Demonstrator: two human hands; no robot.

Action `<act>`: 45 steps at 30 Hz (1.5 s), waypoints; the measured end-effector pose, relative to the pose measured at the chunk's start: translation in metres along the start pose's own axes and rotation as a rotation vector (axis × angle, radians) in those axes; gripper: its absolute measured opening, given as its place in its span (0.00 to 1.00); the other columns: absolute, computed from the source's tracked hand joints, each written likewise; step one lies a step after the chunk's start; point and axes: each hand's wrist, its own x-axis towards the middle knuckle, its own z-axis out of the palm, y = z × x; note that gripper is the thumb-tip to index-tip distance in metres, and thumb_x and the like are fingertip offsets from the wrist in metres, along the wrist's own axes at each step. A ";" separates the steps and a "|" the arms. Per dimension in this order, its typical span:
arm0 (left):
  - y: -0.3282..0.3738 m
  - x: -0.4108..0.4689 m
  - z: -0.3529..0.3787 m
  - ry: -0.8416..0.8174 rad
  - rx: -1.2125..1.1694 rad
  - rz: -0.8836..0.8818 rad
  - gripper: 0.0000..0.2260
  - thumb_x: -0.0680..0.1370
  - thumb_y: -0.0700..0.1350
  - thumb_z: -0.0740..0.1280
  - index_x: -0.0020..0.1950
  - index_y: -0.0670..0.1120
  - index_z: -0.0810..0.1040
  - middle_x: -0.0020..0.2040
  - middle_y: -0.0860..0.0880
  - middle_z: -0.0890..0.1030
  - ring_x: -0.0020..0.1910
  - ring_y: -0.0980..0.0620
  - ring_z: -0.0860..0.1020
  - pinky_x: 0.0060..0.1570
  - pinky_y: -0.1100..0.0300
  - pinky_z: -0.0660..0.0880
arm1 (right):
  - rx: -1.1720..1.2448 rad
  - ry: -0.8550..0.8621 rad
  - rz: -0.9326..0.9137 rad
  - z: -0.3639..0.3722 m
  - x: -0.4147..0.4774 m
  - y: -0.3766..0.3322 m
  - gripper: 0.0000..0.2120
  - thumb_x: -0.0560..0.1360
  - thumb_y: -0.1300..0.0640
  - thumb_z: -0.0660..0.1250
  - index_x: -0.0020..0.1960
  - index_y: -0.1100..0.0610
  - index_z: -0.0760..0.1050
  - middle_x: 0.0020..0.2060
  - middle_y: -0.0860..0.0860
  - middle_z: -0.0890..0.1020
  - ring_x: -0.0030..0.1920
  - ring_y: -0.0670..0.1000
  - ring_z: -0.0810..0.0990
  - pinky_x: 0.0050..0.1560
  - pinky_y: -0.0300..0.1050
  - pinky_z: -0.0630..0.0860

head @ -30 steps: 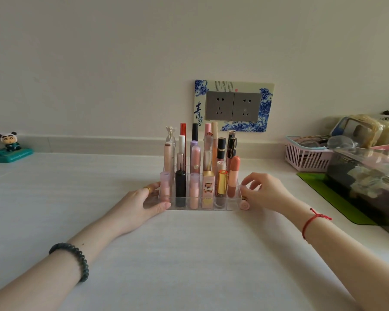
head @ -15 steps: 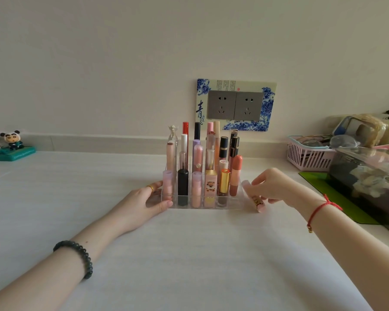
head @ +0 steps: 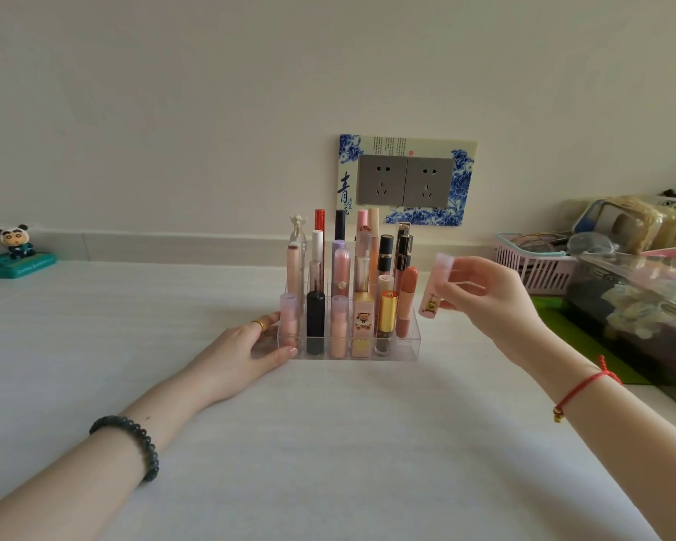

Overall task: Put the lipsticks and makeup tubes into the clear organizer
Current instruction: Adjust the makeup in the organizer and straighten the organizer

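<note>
The clear organizer stands mid-table, filled with several upright lipsticks and tubes, among them a black tube and a gold-capped one. My left hand rests against the organizer's left side, thumb at the front corner, fingers fairly straight. My right hand holds a pale pink tube with a small cartoon sticker, pinched between thumb and fingers. The tube is raised off the table, nearly upright, just right of the organizer's right end.
A pink basket and a dark clear-lidded box on a green mat crowd the right edge. A panda figurine sits far left. Wall sockets are behind the organizer.
My right hand picked the pink tube up from the table beside the organizer and raised it to about the height of the tube tops. My left hand stayed put.
</note>
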 end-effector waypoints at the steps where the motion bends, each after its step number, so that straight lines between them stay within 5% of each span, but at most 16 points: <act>1: 0.001 0.000 0.000 0.002 0.000 0.002 0.25 0.74 0.52 0.66 0.70 0.48 0.65 0.62 0.54 0.75 0.57 0.64 0.71 0.52 0.72 0.64 | 0.001 -0.014 -0.014 0.002 -0.002 0.001 0.07 0.70 0.58 0.70 0.47 0.51 0.76 0.41 0.49 0.82 0.41 0.46 0.82 0.40 0.37 0.81; 11: 0.002 -0.002 -0.001 0.003 -0.018 0.002 0.24 0.75 0.50 0.66 0.69 0.50 0.66 0.63 0.54 0.76 0.57 0.64 0.71 0.52 0.71 0.65 | -0.124 -0.102 -0.079 0.017 -0.009 0.010 0.07 0.70 0.58 0.70 0.48 0.53 0.77 0.40 0.46 0.82 0.39 0.43 0.82 0.36 0.29 0.77; 19: 0.003 -0.002 -0.001 0.011 0.008 0.006 0.23 0.75 0.51 0.66 0.69 0.50 0.66 0.63 0.54 0.75 0.56 0.64 0.70 0.52 0.72 0.63 | -0.215 -0.105 -0.094 0.022 -0.014 0.016 0.04 0.72 0.49 0.68 0.43 0.49 0.77 0.37 0.45 0.83 0.37 0.46 0.81 0.36 0.32 0.78; 45: -0.004 0.000 0.000 0.000 0.025 0.004 0.24 0.74 0.52 0.66 0.69 0.50 0.66 0.63 0.52 0.76 0.61 0.58 0.73 0.54 0.67 0.66 | -0.222 -0.105 -0.082 0.025 -0.016 0.023 0.06 0.70 0.53 0.70 0.45 0.49 0.75 0.36 0.47 0.83 0.36 0.46 0.81 0.37 0.36 0.78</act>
